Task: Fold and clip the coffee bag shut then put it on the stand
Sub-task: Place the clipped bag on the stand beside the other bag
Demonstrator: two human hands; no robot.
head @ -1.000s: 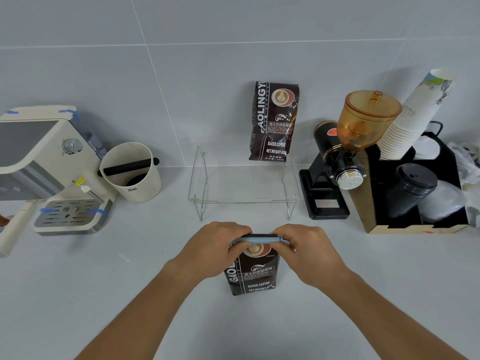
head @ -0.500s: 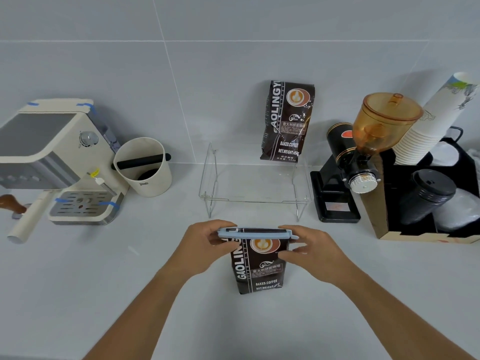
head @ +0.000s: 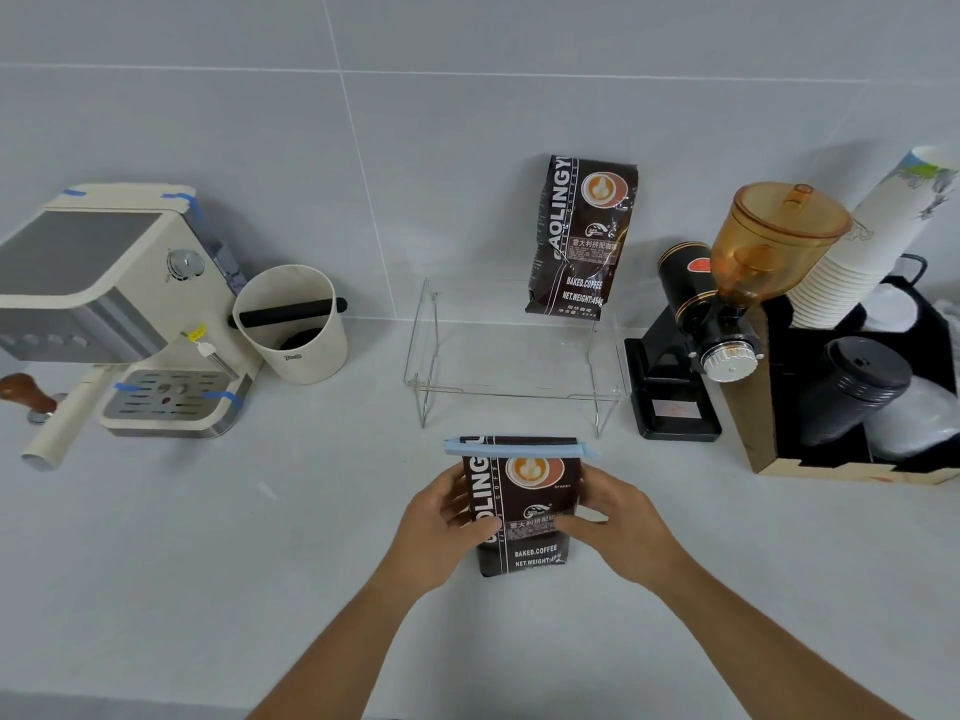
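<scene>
A dark brown coffee bag (head: 522, 511) stands upright on the grey counter, just in front of a clear acrylic stand (head: 514, 392). Its top is folded over, and a light blue clip (head: 519, 448) runs across the fold. My left hand (head: 447, 527) grips the bag's left side and my right hand (head: 618, 522) grips its right side, both at mid height below the clip. A second, identical coffee bag (head: 582, 236) leans against the wall on the back right of the stand.
An espresso machine (head: 104, 304) and a cream knock box (head: 291, 324) stand at the left. A black grinder with an amber hopper (head: 727, 314) sits right of the stand, beside a black organiser (head: 857, 397) holding paper cups and lids.
Both hands slid down from the clip at the bag's top to its sides. The clip now stays on the fold by itself.
</scene>
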